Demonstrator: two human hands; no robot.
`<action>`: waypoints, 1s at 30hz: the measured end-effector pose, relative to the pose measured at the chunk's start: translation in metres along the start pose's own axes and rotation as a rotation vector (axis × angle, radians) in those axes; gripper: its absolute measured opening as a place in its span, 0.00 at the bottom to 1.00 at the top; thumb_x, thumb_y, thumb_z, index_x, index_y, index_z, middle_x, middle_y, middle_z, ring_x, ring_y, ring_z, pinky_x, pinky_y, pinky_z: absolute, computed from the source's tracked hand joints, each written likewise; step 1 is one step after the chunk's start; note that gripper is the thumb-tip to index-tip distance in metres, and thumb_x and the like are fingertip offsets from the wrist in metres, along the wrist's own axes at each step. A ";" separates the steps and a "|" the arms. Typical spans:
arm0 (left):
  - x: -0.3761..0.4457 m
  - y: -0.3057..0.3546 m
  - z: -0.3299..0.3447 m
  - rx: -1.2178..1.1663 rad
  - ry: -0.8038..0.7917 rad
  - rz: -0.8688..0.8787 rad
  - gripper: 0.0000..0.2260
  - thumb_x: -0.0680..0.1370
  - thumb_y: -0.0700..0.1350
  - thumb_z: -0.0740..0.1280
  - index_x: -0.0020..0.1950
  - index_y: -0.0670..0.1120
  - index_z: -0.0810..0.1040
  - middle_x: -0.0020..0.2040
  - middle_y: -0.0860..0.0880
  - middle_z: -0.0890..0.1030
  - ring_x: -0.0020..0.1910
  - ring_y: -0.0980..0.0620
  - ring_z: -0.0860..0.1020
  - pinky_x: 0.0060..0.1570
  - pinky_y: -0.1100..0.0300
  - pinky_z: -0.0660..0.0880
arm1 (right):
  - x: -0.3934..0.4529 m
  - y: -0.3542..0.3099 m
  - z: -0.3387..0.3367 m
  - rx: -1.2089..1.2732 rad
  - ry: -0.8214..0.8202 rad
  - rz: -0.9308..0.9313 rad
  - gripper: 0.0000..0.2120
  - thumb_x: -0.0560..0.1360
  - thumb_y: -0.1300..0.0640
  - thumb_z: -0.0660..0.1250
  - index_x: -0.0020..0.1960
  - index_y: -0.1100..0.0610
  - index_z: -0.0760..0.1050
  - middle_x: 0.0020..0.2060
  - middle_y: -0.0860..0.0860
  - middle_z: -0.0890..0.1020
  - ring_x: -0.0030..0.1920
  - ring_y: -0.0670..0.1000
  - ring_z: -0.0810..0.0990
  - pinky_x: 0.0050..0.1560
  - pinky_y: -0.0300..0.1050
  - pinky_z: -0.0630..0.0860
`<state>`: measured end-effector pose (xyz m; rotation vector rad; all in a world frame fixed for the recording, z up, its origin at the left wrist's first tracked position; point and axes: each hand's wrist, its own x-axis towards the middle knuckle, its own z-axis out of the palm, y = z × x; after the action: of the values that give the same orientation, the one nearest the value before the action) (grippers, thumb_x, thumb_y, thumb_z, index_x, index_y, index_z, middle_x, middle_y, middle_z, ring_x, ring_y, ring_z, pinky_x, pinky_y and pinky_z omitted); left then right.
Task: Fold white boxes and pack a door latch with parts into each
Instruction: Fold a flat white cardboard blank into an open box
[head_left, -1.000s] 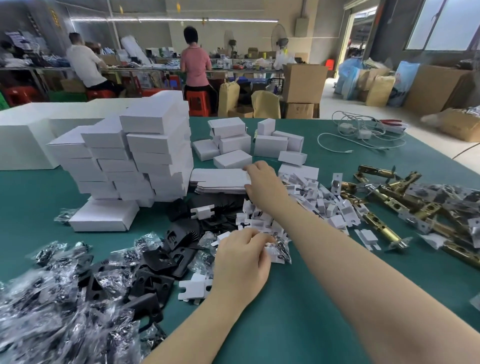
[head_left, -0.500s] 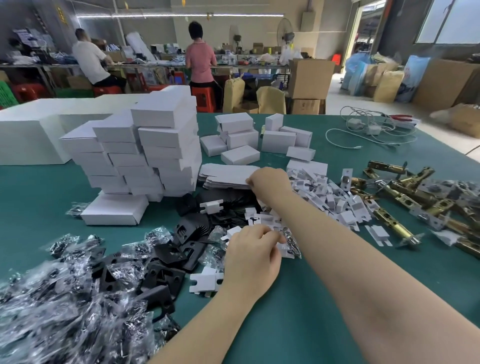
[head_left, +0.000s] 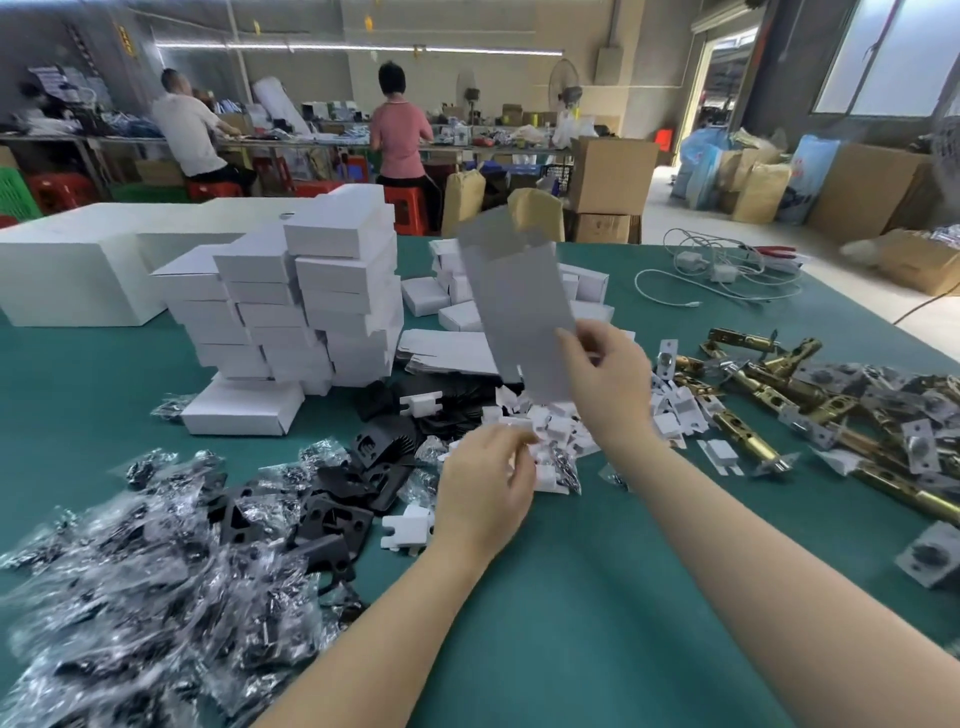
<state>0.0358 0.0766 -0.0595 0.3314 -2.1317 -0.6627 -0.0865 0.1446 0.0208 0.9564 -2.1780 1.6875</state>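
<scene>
Above the fingers of the right hand, a flat unfolded box blank is sticking up, tilted, pinched near its lower edge between thumb and fingertips. The left hand is curling its fingers around a small white plastic part with a bagged bit of hardware, just below the blank. Step in hand, by my read: starting a new box, blank just lifted off the flat stack lying beyond the fingers. Next move probably needs the left hand freed or helping, to pop the blank open and tuck the flaps. Brass door latches are lying to the right of the right-hand fingers, unpacked. Finished white boxes are stacked off to the left
</scene>
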 end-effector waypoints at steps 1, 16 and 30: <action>0.000 0.000 -0.003 -0.102 0.020 -0.108 0.10 0.79 0.45 0.61 0.54 0.47 0.79 0.47 0.57 0.78 0.47 0.55 0.77 0.48 0.52 0.78 | -0.016 0.001 -0.010 0.102 0.013 0.079 0.07 0.79 0.54 0.64 0.44 0.48 0.79 0.38 0.46 0.82 0.39 0.45 0.78 0.39 0.41 0.71; -0.026 0.033 -0.016 -0.696 -0.291 -0.379 0.26 0.71 0.39 0.67 0.66 0.58 0.69 0.61 0.56 0.80 0.61 0.58 0.78 0.57 0.64 0.76 | -0.114 0.042 -0.034 0.275 -0.046 0.443 0.16 0.80 0.53 0.64 0.66 0.42 0.70 0.46 0.46 0.80 0.43 0.41 0.81 0.43 0.40 0.78; -0.023 0.017 -0.018 -0.923 -0.515 -0.502 0.32 0.69 0.28 0.60 0.67 0.55 0.73 0.58 0.50 0.83 0.59 0.51 0.80 0.54 0.56 0.78 | -0.117 0.041 -0.034 0.277 -0.123 0.444 0.17 0.80 0.53 0.62 0.67 0.44 0.73 0.41 0.40 0.81 0.41 0.43 0.81 0.44 0.38 0.78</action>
<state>0.0642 0.0952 -0.0561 0.1789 -1.9275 -2.0942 -0.0296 0.2223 -0.0640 0.6806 -2.4146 2.2314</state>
